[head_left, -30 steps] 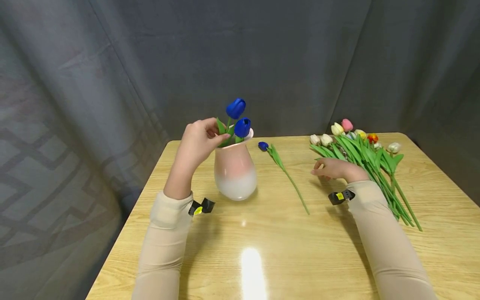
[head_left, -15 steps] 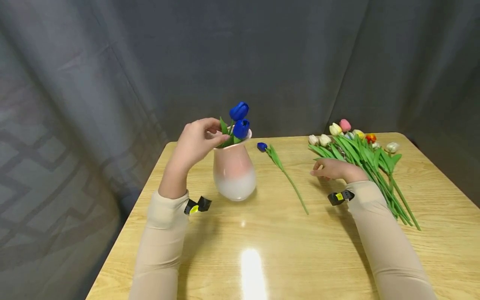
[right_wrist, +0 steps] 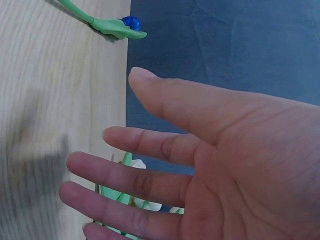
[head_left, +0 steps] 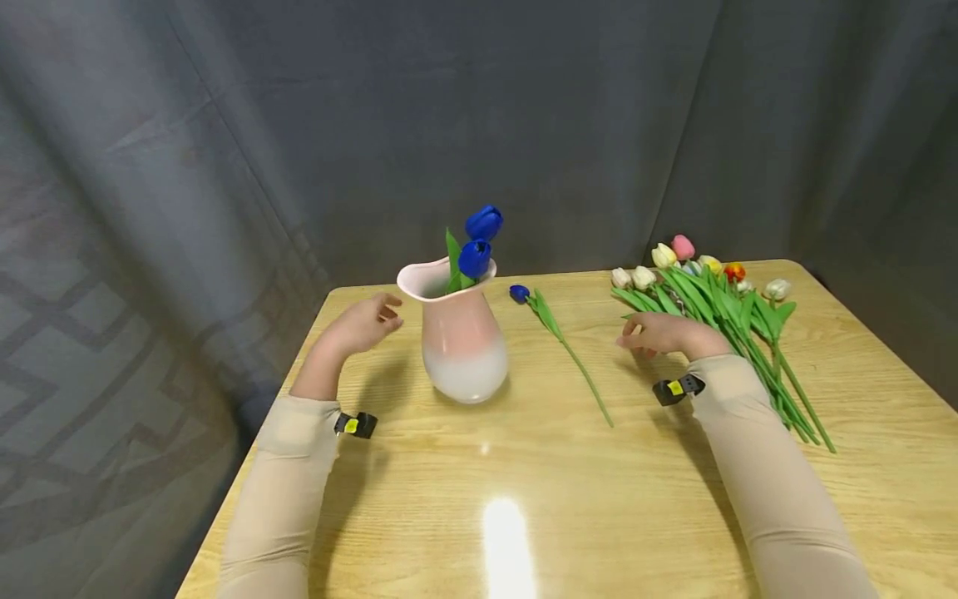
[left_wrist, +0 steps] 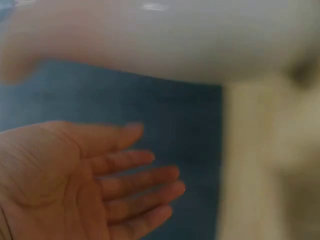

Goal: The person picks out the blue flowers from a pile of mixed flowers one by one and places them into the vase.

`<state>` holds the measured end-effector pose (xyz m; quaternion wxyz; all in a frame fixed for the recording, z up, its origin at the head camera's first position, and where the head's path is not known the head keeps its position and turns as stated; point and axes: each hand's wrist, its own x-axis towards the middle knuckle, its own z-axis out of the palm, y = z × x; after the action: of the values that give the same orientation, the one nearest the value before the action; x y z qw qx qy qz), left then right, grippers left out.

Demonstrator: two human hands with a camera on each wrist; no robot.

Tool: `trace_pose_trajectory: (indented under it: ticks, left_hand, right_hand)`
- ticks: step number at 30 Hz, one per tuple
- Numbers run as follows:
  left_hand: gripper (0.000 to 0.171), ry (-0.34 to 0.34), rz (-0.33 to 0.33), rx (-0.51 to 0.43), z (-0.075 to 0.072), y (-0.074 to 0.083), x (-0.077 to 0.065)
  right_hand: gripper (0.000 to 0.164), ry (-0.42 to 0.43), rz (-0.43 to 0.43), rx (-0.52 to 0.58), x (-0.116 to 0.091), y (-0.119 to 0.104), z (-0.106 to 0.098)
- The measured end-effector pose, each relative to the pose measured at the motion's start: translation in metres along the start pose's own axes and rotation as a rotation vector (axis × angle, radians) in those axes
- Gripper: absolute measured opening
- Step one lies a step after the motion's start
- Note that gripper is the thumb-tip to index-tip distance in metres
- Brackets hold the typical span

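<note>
Two blue tulips stand in a pink and white vase, leaning to the right side of its flared mouth. Left of the vase hovers my left hand, holding nothing; the left wrist view shows its fingers relaxed and apart from the blurred vase. My right hand is above the table beside the pile of tulips, and its spread fingers hold nothing. A single blue tulip lies on the table between the vase and my right hand.
A pile of tulips with white, yellow, pink and orange heads lies at the right of the wooden table. A dark grey curtain hangs behind the table and along its left side.
My left hand has let go of the blue tulip in the vase and moved left and down, away from the mouth. The right hand has stayed nearly still.
</note>
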<state>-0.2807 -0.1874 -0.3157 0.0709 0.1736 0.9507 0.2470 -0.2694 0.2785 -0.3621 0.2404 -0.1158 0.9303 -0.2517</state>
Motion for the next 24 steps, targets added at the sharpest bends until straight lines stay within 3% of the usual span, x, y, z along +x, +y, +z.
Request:
trace_pose_trajectory:
  ticks: [4, 9, 16, 24]
  left_hand:
    - [0.059, -0.188, 0.011, -0.087, 0.037, -0.02, 0.011]
    - [0.067, -0.272, 0.102, -0.239, 0.067, -0.026, 0.016]
    - [0.073, -0.281, 0.259, -0.355, 0.086, -0.026, 0.019]
    - [0.071, -0.241, 0.262, -0.362, 0.091, -0.029, 0.018]
  right_hand:
    - [0.044, 0.005, -0.016, 0.001, 0.0, 0.0, 0.002]
    - [0.041, 0.013, -0.024, -0.009, -0.001, 0.0, 0.002]
    - [0.042, 0.016, -0.006, -0.029, 0.002, 0.002, 0.004]
    - [0.037, 0.025, -0.025, -0.077, 0.007, -0.001, 0.008]
